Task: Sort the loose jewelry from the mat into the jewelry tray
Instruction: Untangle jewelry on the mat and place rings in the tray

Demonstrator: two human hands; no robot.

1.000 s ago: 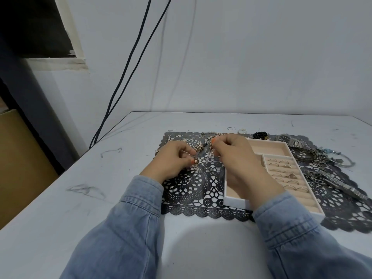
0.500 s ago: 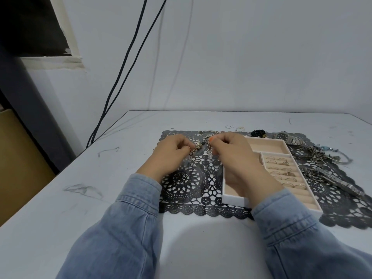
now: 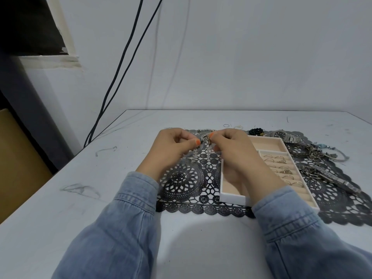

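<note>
sitting in the jewelry tray's point(image 3: 231, 198) slots, rings point(image 3: 284, 171)

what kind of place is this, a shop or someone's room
Likely a room or makeshift work corner, not a shop: a scuffed white table against a bare white wall, black cables hanging down it, a black lace-pattern mat holding a white jewelry tray.

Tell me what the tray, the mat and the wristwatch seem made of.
Jewelry tray: rigid white walls, matte beige lining, likely velvety fabric. Mat: black openwork with faint sheen, probably vinyl, not cloth lace. Wristwatch: silvery linked band with bright glints, apparently polished metal.
</note>
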